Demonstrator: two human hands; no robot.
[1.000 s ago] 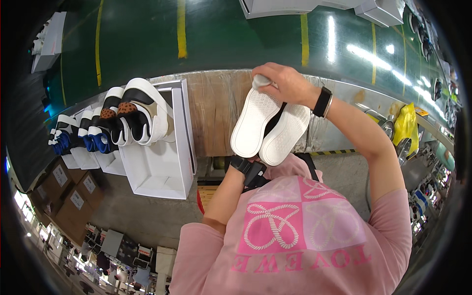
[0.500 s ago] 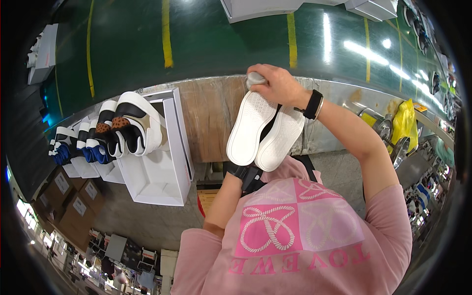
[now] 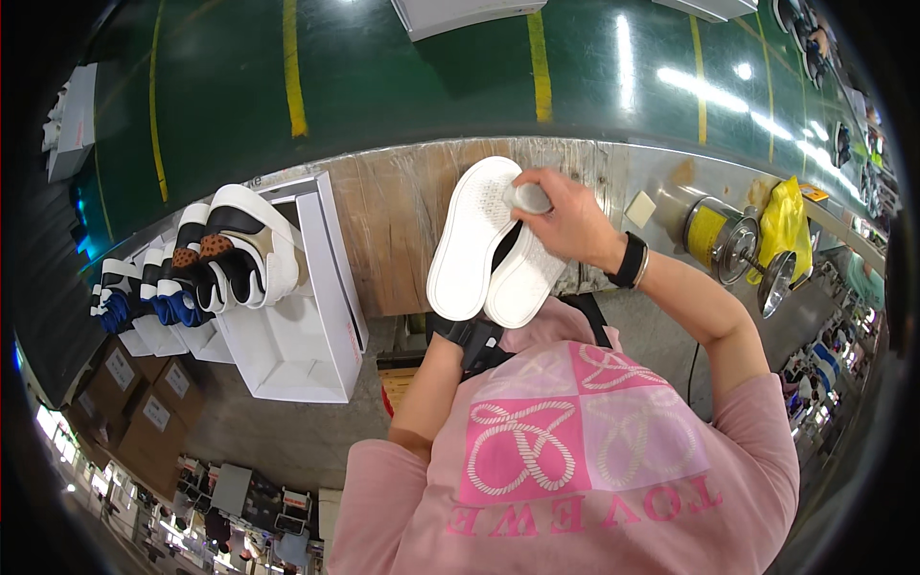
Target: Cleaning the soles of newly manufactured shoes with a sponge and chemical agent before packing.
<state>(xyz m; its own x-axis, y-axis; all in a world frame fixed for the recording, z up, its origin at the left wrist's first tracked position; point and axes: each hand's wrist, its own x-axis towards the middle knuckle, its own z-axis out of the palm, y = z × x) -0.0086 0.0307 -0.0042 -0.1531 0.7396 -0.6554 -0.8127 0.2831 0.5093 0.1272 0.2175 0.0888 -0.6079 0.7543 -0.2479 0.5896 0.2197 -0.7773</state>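
Head view: one person, seen from above, works at a wooden bench.
Left hand (image 3: 470, 337): hidden under the pair of white shoes (image 3: 494, 254) it holds up, soles to the camera — grip unclear.
Right hand (image 3: 565, 216): curled shut on a small white block (image 3: 528, 197), pressed to a sole.
Change: block has come down from the toes onto the sole — rubbing is under way.
Beside: open white box (image 3: 287, 359), left of the shoes.

- One view only: a wide fisheye camera worn on my head, left of a pair.
- It faces steeply down over my chest and pink shirt (image 3: 575, 460) to the tabletop (image 3: 393, 220).
- My hands sit close, near centre frame.
- The green floor (image 3: 402, 67) fills the upper part; straight edges bend toward the dark rim.
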